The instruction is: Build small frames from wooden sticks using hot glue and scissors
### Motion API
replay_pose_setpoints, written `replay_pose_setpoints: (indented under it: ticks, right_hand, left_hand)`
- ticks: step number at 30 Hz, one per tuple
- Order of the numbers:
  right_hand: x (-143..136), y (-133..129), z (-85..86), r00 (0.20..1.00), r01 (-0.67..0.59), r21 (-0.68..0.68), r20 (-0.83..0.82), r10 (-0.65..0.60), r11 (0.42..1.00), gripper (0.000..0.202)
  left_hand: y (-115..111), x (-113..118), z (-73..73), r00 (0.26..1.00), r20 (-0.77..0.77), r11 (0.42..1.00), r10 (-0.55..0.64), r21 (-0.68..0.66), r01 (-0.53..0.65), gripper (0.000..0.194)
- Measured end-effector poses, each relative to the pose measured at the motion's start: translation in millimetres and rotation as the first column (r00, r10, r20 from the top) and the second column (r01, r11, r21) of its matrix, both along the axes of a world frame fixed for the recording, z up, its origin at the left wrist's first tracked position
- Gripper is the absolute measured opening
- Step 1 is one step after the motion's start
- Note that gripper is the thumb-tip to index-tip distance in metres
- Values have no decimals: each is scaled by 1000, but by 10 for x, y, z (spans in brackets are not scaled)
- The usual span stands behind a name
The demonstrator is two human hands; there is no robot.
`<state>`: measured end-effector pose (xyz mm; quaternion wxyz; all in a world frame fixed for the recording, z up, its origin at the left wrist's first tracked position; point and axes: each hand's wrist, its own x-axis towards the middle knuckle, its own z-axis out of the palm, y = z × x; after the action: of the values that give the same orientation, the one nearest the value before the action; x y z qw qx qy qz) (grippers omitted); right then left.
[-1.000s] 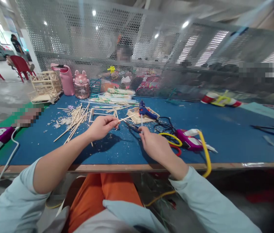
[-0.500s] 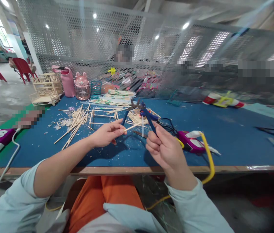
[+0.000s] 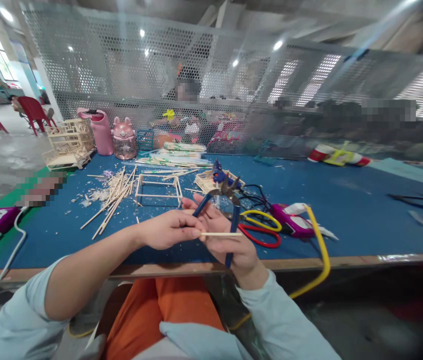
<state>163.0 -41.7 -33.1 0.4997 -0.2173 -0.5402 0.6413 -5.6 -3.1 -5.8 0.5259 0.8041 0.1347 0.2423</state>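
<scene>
My left hand (image 3: 170, 230) pinches one end of a short, thin wooden stick (image 3: 223, 234) between thumb and fingers. The stick points right, across the palm of my right hand (image 3: 221, 246). That hand is turned palm up with its fingers loosely bent, and it holds blue-handled cutting pliers (image 3: 229, 190), whose handles are spread and jaws point away from me. Just beyond my hands, an open box frame of sticks (image 3: 159, 196) stands on the blue table (image 3: 331, 215). Left of it lies a pile of loose sticks (image 3: 116, 202) among pale scraps.
To the right lie scissors (image 3: 262, 244) with red and yellow handles and a purple power strip (image 3: 292, 220) with a yellow cord. A blue glue gun (image 3: 217, 172) rests behind the pliers. Pink bottles (image 3: 102, 132) and a wooden stick model (image 3: 69, 145) stand far left, before a mesh screen (image 3: 121, 65).
My right hand has turned from a fist around one plier handle to palm up, moving left and under the stick. The pliers have come lower and nearer; the stick now lies nearly level.
</scene>
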Motion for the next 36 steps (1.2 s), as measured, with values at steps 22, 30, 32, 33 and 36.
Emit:
replay_pose_setpoints:
  ticks: [22,30,32,33,36]
  right_hand:
    - [277,111,427,255,-28,527,825,-504,849,74]
    - [231,150,372,260,-56,591,787,-559,805,72]
    - [222,152,343,236,-63,606,781,-578,793,73]
    - [218,154,327,222,-68,612,779,-586,788,73]
    - [207,155,287,195,-71,628,771,-606,775,73]
  left_hand:
    - [151,31,-70,778,189,766,600,-416,-490,32]
    - [136,39,-84,780,144,775,609,-319,-546,32]
    - [140,37,-93,779,127,772,615,-300,-561,32]
    - [144,35,-99,777,118,769,619,-291,-569,31]
    - [160,30,-122,770,92,761,632,-265,-592,29]
